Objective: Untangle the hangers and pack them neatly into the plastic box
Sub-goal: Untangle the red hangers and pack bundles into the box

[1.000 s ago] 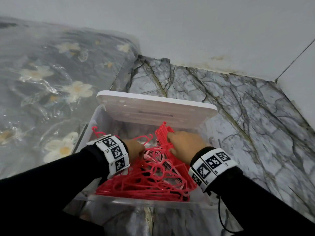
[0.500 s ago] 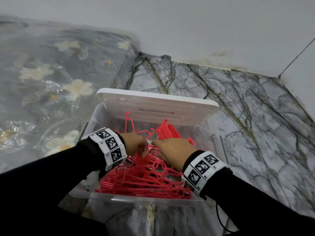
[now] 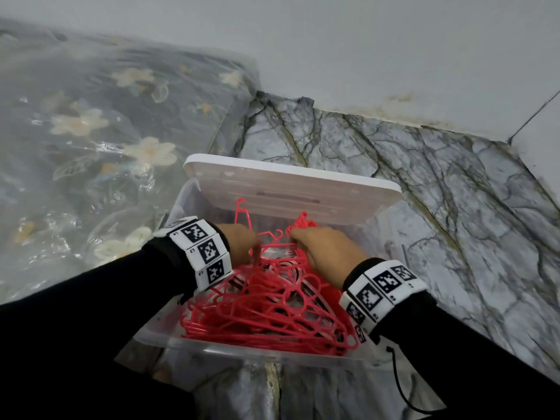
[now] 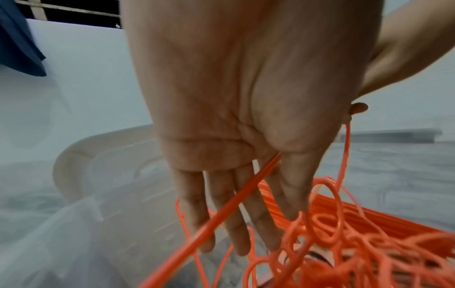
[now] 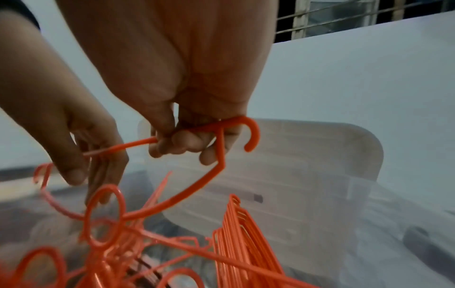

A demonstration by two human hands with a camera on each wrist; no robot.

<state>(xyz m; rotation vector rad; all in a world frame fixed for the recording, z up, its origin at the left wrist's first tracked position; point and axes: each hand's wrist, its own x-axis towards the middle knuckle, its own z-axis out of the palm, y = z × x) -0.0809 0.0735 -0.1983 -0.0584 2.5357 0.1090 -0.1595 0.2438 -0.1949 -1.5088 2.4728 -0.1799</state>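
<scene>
A clear plastic box (image 3: 212,348) on the floor holds a tangled pile of red hangers (image 3: 272,307). A neat row of hangers (image 5: 236,233) stands upright at its far right. My right hand (image 3: 321,250) curls its fingers (image 5: 184,144) round one hanger (image 5: 216,175) just below its hook. That hanger's arm runs over to my left hand (image 3: 239,244). The left fingers (image 4: 234,194) point straight down into the pile, and a hanger rod (image 4: 221,214) passes between two of them. One hook (image 3: 241,206) sticks up behind the left hand.
The box's white lid (image 3: 288,183) leans up at its far side. Left of the box lies flower-print bedding (image 3: 91,131) wrapped in clear plastic. Marble floor (image 3: 424,192) runs right to a white wall (image 3: 333,40). A black cable (image 3: 397,377) hangs from my right wrist.
My right hand has left the upright row and moved left, close to the left hand. A hanger hook has risen behind the left hand.
</scene>
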